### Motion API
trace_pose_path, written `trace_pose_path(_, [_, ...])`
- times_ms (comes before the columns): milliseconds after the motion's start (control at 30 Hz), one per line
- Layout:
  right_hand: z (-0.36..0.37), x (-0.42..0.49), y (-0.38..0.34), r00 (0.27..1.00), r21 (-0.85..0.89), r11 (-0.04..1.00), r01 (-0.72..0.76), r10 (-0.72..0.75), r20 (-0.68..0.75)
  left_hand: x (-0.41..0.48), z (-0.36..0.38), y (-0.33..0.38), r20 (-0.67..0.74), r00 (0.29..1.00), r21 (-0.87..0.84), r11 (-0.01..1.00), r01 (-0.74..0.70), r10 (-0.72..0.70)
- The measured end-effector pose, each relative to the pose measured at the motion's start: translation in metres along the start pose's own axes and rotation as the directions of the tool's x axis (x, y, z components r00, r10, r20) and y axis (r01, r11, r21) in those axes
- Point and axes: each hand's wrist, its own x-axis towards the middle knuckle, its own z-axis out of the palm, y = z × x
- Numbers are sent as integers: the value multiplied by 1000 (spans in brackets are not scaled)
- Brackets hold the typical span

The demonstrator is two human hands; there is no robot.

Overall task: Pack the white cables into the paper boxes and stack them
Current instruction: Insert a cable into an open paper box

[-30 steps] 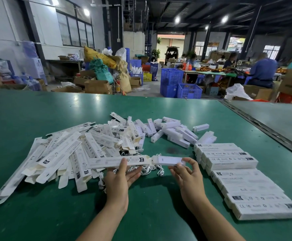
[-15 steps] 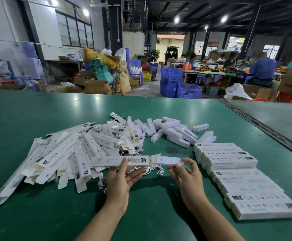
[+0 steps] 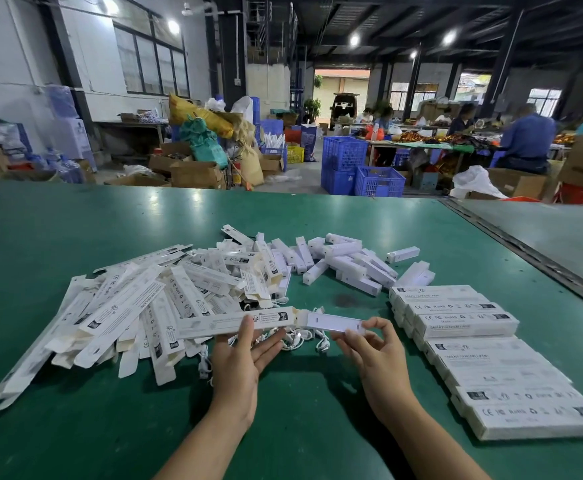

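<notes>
My left hand [image 3: 245, 355] holds a long white paper box [image 3: 214, 325] level above the green table, thumb on top and fingers underneath. My right hand [image 3: 369, 344] pinches a white inner tray [image 3: 331, 321] that sticks out of the box's right end. White cables [image 3: 297, 341] lie coiled on the table just behind and between my hands. A heap of flat paper boxes [image 3: 123, 313] spreads to the left. Packed boxes [image 3: 484, 362] lie in stacked rows to the right.
A pile of small white inner boxes [image 3: 345, 261] lies behind the hands. The green table [image 3: 75, 427] has a metal seam [image 3: 525, 254] on the right. Blue crates [image 3: 359, 171], cartons and seated people stand beyond the far edge.
The white tray has slid slightly further out to the right of the box, and both hands have shifted a little; the piles are unchanged.
</notes>
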Motion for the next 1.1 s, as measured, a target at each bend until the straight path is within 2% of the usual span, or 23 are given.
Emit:
trace_pose_path(167, [-1,2,1,998,-19,999,32,-33,-47,-2,3,-1,-6,1000,33,999,-11,11])
trace_pose_path(367, [-3,4,3,998,-108,993,56,-58,-17,-1,3,0,-29,999,39,999,-24,25])
trace_pose_path(933, [-2,2,3,996,-61,997,56,-60,-65,0,-2,-3,109,994,70,997,16,-24])
trace_pose_path(1100, [-1,-1,2,999,-59,998,30,-31,-30,0,-2,-6,119,993,60,998,5,-12])
